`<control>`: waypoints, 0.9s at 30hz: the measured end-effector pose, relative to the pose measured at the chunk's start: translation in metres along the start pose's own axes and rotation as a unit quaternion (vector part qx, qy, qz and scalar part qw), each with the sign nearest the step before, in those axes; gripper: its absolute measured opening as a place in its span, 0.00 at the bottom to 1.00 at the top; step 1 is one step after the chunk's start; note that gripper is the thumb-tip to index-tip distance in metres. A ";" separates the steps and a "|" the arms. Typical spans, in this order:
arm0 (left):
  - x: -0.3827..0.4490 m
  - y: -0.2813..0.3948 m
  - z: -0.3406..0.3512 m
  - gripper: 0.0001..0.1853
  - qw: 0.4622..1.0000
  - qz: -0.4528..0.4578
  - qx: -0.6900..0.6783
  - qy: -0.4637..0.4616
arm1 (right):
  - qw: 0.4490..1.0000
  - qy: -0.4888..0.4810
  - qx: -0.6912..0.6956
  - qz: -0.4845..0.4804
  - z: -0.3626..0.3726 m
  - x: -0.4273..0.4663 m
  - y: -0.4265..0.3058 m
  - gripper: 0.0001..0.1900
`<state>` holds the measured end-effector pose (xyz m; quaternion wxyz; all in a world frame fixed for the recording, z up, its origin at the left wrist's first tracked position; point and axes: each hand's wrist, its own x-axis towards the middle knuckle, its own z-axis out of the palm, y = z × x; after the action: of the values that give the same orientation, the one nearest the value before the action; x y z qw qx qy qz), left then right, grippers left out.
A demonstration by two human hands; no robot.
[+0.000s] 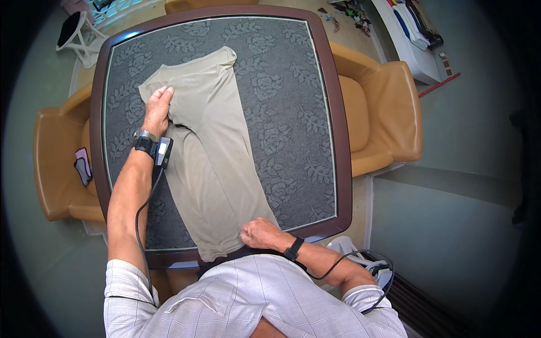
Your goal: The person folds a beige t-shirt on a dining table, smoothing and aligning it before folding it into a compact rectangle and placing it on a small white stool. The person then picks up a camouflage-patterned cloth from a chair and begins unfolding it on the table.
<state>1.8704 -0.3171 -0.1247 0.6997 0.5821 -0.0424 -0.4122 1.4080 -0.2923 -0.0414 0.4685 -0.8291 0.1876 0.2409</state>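
Observation:
A pair of thin beige trousers (224,126) lies lengthwise over the table, the waistband at the far end and the leg hems by my body. One leg partly covers the other, and the cloth has soft creases. My left hand (157,110) pinches a fold of the fabric at the left side, below the waistband, with the thumb on top. Close to the near table edge, my right hand (260,233) is curled on the leg's hem end, its fingertips hidden beneath it.
The table (291,126) has a dark patterned top and a brown rim. Tan armchairs (386,114) flank it, the left one bearing small cloth items (83,165). A white folding stool (82,40) stands far left. Folded clothes (412,25) lie on a white surface at far right. Cables run along both my arms.

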 end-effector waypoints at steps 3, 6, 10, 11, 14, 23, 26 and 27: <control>-0.003 0.007 0.003 0.11 1.000 0.005 -0.005 -0.009 | 0.999 -0.024 0.044 -0.015 0.007 0.005 0.002 0.13; -0.005 0.008 0.004 0.12 1.000 0.001 -0.001 0.001 | 0.997 -0.033 0.073 -0.006 0.011 0.006 0.009 0.13; -0.004 0.008 -0.003 0.13 1.000 0.019 0.025 0.004 | 0.995 -0.064 0.082 -0.007 -0.009 0.005 0.016 0.13; -0.007 0.005 -0.005 0.14 1.000 0.010 0.016 0.019 | 0.993 -0.078 0.086 0.009 -0.010 0.005 0.022 0.14; -0.010 0.007 -0.005 0.14 0.999 0.016 0.009 0.042 | 0.992 -0.060 0.112 0.025 -0.054 0.010 0.018 0.12; -0.032 0.027 -0.002 0.21 0.813 0.241 0.506 0.159 | 0.950 0.299 0.074 -0.046 -0.217 0.119 0.024 0.10; -0.054 0.049 0.030 0.21 0.693 0.411 0.573 0.150 | 0.935 0.346 0.068 -0.033 -0.262 0.167 0.016 0.11; -0.054 0.052 0.039 0.18 0.688 0.419 0.578 0.130 | 0.922 0.379 0.048 -0.068 -0.270 0.188 0.021 0.11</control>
<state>1.8415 -0.3148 -0.0455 0.3231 0.8408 -0.4203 0.1098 1.6098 -0.5531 -0.0437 0.4171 -0.8455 0.3058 -0.1332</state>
